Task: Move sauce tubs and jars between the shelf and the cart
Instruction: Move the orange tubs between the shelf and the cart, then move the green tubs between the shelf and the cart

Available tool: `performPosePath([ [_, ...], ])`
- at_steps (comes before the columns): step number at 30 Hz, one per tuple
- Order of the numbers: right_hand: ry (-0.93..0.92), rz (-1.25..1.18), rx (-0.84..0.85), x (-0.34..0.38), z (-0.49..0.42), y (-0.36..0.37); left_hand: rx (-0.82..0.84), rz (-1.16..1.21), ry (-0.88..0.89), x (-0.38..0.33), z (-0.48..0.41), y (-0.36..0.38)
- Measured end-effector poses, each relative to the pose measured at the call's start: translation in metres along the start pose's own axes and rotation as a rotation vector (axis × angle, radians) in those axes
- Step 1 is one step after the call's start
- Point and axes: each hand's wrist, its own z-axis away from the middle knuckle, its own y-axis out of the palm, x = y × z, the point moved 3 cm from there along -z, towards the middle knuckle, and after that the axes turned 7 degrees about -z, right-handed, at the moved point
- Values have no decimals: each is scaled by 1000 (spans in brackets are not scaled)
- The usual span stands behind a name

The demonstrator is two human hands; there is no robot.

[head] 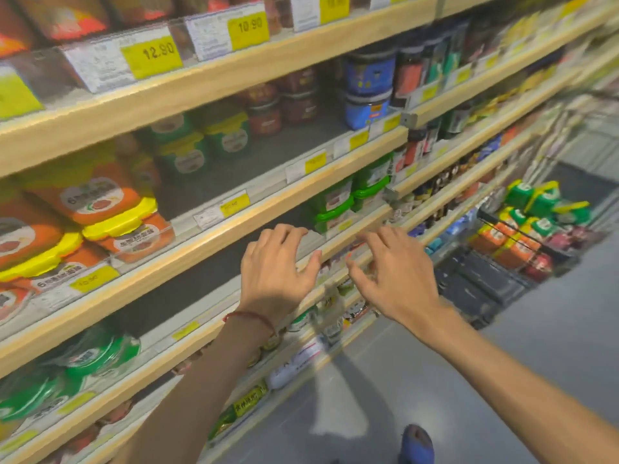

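While hovering at the shelf (pixel 201 242) edge, showing left hand (pixel 274 266) and right hand (pixel 397 272) slack-fingered, gripping nothing, with orange tubs (pixel 110 209) sitting on shelf at left, green tubs (pixel 336 202) sitting beyond them, more lying in cart (pixel 482 283) at right.

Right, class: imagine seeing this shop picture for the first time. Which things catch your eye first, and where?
The left hand and right hand, both empty, hover mid-frame before the wooden shelf. Orange tubs with yellow lids stack at far left, and the cart at right holds green and orange tubs.
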Motion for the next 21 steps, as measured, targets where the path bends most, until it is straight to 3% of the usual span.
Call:
performPosePath([
  [9,299,58,-41,-161,33,-27,134,18,206,-139,-42,80],
  [21,342,88,-33,-413,13,-81,335,8,279,-370,-134,193],
])
